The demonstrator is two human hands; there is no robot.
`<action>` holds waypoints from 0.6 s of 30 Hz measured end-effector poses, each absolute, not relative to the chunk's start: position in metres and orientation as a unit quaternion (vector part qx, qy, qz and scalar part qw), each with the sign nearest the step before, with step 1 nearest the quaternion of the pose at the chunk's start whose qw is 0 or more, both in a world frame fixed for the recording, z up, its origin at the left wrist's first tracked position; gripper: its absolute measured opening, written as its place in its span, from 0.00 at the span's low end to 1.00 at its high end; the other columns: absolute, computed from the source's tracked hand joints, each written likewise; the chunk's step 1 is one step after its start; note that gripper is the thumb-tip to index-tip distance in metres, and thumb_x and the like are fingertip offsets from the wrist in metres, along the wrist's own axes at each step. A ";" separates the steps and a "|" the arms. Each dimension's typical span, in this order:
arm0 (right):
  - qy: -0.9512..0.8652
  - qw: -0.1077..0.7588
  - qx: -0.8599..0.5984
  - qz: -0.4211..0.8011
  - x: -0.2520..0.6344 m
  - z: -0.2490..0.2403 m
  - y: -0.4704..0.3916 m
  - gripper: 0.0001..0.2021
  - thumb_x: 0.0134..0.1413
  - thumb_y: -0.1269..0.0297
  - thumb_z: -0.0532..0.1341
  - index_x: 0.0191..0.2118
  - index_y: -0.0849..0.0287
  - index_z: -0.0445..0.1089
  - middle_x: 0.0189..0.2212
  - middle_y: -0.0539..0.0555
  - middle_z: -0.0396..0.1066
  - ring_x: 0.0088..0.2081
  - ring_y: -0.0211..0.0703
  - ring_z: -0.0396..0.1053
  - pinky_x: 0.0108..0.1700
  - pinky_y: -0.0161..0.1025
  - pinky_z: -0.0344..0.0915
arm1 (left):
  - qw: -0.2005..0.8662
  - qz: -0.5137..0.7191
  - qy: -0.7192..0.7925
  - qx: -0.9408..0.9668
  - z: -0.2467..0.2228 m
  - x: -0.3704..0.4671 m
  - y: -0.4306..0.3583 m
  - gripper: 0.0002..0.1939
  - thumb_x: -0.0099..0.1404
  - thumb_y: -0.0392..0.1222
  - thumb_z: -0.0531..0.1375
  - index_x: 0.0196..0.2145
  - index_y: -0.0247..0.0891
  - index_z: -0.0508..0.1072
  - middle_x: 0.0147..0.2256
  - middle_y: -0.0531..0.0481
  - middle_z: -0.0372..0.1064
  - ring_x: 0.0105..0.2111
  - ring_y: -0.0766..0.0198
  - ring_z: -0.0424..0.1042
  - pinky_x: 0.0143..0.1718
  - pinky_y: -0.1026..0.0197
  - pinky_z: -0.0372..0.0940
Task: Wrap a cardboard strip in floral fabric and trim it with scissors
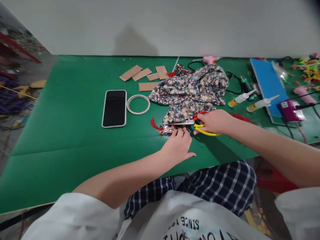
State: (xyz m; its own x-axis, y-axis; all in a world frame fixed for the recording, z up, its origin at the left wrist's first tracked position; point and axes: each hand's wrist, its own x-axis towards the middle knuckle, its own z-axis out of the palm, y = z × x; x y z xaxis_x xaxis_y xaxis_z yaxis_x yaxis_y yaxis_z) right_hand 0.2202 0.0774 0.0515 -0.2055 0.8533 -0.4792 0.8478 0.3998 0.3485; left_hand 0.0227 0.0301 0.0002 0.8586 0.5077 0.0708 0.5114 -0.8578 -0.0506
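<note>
Floral fabric [190, 90]: thin printed cloth, lying crumpled in a loose heap on the green worktop [75, 133], its near edge drawn flat toward the person. Judged light, limp and quick to shift or pucker; best held flat close beside the cut line, not lifted by a corner.

Scissors [197, 124]: red and yellow loop handles, metal blades pointing left along the cloth's near edge. Judged rigid and light; the blades look nearly together, though the cloth hides part of them.

Right hand [215, 121]: fingers curled through and closed around the scissor handles, resting low on the worktop.

Left hand [178, 145]: fingers bent, tips pressing the fabric's near edge just beside the blades; it grips nothing, palm down on the worktop.

Red tassel [155, 125]: at the cloth's left corner.

Nearby: phone [114, 108] face up, white ring [138, 104] just beside it, cardboard pieces [145, 75] behind, glue bottles [250, 101] to the right.
</note>
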 end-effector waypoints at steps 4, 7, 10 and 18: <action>0.773 0.315 0.551 0.001 0.216 0.051 0.078 0.28 0.51 0.41 0.46 0.44 0.61 0.64 0.27 0.61 0.73 0.29 0.54 0.72 0.25 0.35 0.54 | 0.031 -0.029 -0.265 -0.963 0.000 0.023 0.030 0.39 0.61 0.63 0.46 0.53 0.22 0.61 0.53 0.30 0.59 0.49 0.47 0.61 0.49 0.52 0.57; 0.774 0.312 0.551 -0.006 0.214 0.049 0.079 0.27 0.52 0.42 0.47 0.43 0.61 0.65 0.27 0.62 0.73 0.30 0.54 0.73 0.26 0.36 0.55 | 0.030 -0.033 -0.263 -0.964 0.000 0.023 0.031 0.39 0.61 0.63 0.47 0.54 0.22 0.60 0.53 0.30 0.59 0.49 0.47 0.61 0.49 0.52 0.57; 0.777 0.307 0.549 -0.008 0.211 0.045 0.079 0.26 0.52 0.42 0.48 0.42 0.61 0.65 0.28 0.62 0.74 0.30 0.55 0.73 0.26 0.37 0.56 | 0.029 -0.040 -0.264 -0.963 0.000 0.023 0.031 0.40 0.61 0.63 0.47 0.55 0.21 0.58 0.53 0.30 0.60 0.48 0.47 0.61 0.49 0.53 0.57; 0.782 0.294 0.549 0.020 0.205 0.045 0.080 0.24 0.52 0.44 0.50 0.41 0.61 0.66 0.26 0.62 0.73 0.29 0.54 0.73 0.25 0.36 0.55 | 0.029 -0.046 -0.267 -0.962 -0.001 0.023 0.031 0.41 0.60 0.64 0.48 0.56 0.20 0.58 0.53 0.30 0.60 0.48 0.47 0.61 0.49 0.52 0.57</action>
